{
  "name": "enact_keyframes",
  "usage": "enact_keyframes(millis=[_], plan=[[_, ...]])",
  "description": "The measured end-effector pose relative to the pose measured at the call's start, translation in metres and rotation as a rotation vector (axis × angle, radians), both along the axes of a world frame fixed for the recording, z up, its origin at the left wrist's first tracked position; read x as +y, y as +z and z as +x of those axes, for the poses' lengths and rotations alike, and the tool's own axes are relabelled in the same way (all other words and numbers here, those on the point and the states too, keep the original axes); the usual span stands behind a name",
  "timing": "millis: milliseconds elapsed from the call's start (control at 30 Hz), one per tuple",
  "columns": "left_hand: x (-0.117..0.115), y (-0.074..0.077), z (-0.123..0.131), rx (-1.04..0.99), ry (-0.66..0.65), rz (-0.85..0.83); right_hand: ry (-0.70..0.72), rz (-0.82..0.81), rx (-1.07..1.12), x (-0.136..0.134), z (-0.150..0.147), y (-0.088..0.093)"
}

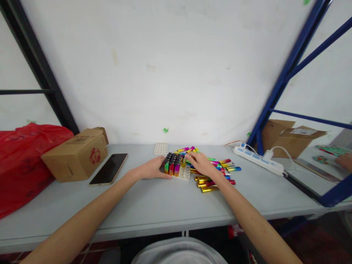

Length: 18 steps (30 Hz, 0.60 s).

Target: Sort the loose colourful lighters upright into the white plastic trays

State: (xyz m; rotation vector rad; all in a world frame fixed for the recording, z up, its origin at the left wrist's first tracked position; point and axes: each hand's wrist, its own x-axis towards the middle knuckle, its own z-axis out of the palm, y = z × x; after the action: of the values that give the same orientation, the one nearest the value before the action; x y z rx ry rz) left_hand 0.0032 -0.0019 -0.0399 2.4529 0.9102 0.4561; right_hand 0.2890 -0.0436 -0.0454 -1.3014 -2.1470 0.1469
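Note:
A white tray [184, 173] with rows of holes stands mid-table, most of it filled with upright rainbow-coloured lighters [172, 163]. My left hand [152, 168] rests against the tray's left side, fingers curled round its edge. My right hand [200, 162] is at the tray's right rear corner, fingers pinched on a lighter [183, 160] that stands at the tray. A loose pile of lighters [217, 172] lies just right of the tray, under and beyond my right wrist.
An empty white tray [160, 148] lies behind. A phone [109, 169], a cardboard box [77, 153] and a red bag [22, 157] are to the left. A power strip [260, 158] lies to the right, past it more boxes [291, 139] and another person's hand [345, 161].

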Motion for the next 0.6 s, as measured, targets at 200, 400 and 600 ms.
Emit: enact_keyframes(millis=[200, 400, 600], plan=[[-0.003, 0.003, 0.002, 0.012, -0.004, -0.011, -0.147, 0.038, -0.118, 0.013, 0.023, -0.011], [0.0, 0.0, 0.001, 0.001, 0.005, 0.003, -0.082, -0.008, -0.145, 0.014, 0.027, -0.016], [0.0, 0.0, 0.001, 0.023, 0.018, -0.014, -0.083, -0.021, -0.145, 0.014, 0.025, -0.015]])
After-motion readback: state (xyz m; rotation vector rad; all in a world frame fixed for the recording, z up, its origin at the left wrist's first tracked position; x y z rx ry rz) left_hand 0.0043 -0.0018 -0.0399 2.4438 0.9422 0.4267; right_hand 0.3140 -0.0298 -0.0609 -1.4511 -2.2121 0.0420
